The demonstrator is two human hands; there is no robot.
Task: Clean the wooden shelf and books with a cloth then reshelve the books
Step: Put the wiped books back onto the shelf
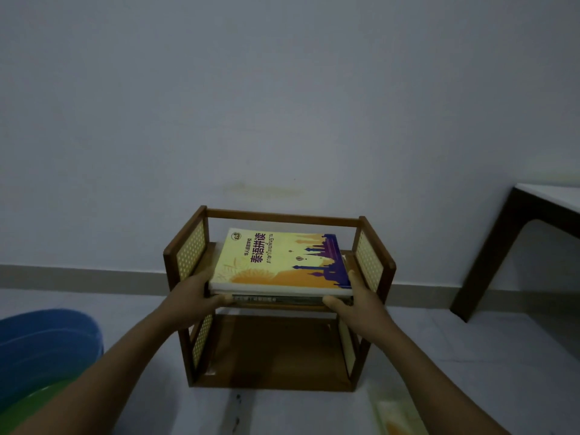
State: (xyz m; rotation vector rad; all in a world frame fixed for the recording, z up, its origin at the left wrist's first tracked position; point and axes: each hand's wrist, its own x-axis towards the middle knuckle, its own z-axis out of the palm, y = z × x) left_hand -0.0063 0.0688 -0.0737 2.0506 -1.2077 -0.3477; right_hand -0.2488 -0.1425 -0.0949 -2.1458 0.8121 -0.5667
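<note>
A small two-tier wooden shelf (282, 216) with perforated side panels stands on the pale floor against the wall. On its upper tier lies a flat stack of books (279, 265), topped by a yellow book with a purple skyline. My left hand (191, 298) grips the stack's front left corner, thumb on the front edge. My right hand (354, 301) grips the front right corner the same way. The lower tier (276, 350) is bare. No cloth is clearly in view.
A blue basin (47, 346) sits on the floor at the left, with something green in front of it. A yellowish flat item (398, 416) lies at the bottom right. A dark wooden table leg (489, 259) stands at the right.
</note>
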